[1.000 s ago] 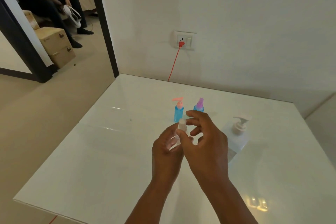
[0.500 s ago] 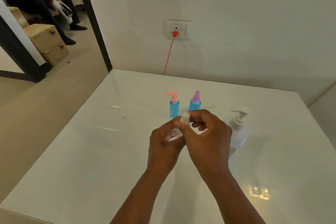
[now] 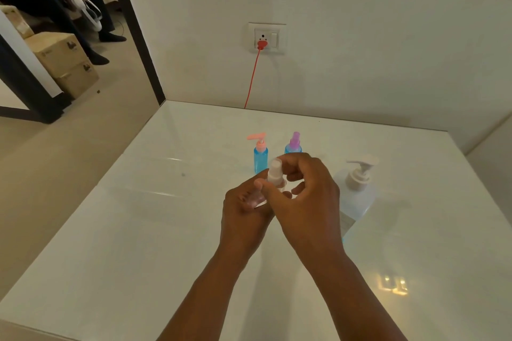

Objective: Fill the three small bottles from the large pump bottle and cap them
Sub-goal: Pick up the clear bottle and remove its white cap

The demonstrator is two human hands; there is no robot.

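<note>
Both hands meet over the middle of the desk (image 3: 138, 230), clamped on one small clear bottle (image 3: 273, 184). The left hand (image 3: 243, 210) wraps its body from below, while the right hand (image 3: 302, 202) pinches its white spray cap (image 3: 275, 167) between thumb and fingertips, apparently twisting it. Whether the bottle holds any liquid cannot be told through the fingers.

Behind the hands, toward the desk's far edge, stand a blue bottle with a pink pump (image 3: 260, 156) and, just beside it, a blue bottle with a purple sprayer (image 3: 294, 144), partly hidden by the right hand. The large pump bottle (image 3: 357, 191) stands to the right, just beside the right wrist.

The risks, as I judge them: the cap may go on crooked and cross-thread, leaving a leak; a hard squeeze from the left hand could push liquid out of a thin clear bottle; and the right elbow or wrist swinging outward could knock the pump bottle, or the knuckles could tip the two blue bottles close behind.
</note>
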